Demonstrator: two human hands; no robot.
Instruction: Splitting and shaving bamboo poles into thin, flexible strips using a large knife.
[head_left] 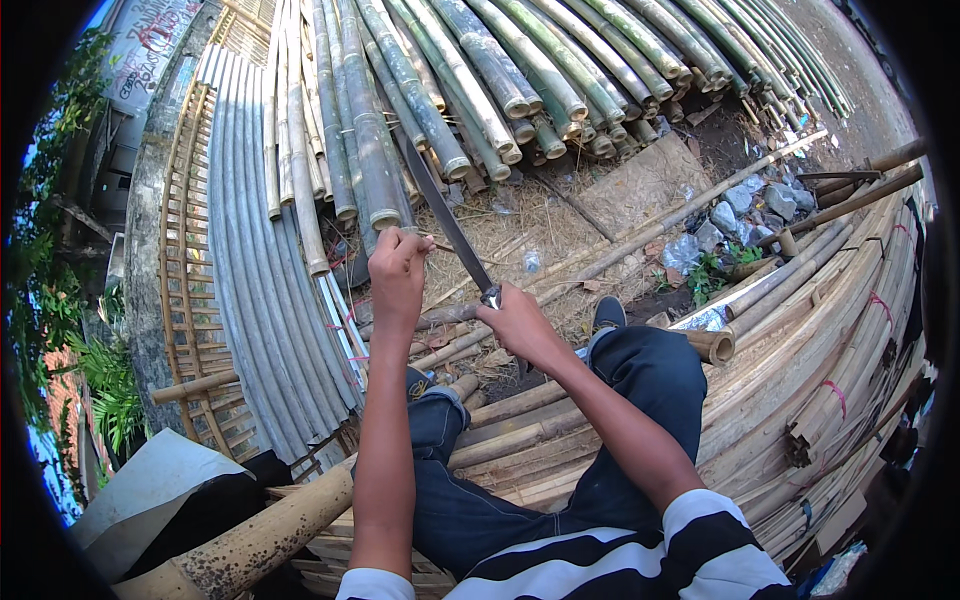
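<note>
My right hand [522,328] is wrapped around the handle of a machete [448,222]. Its long dark blade points up and away to the left, its tip over the bamboo ends. My left hand [398,268] is raised to the left of the blade, thumb and fingers pinched together. A thin brown sliver shows by those fingertips, but I cannot tell whether it is held or lies behind them. Just beyond the left hand is the cut end of a thick bamboo pole [382,212].
Green bamboo poles [560,95] lie stacked ahead. Corrugated sheets [245,230] and a bamboo lattice [185,220] stand on the left. Bundled split bamboo [800,350] curves along the right, near grey rocks [745,205]. A thick bamboo pole [255,535] lies at lower left; a plastic cup [531,260] is on the ground.
</note>
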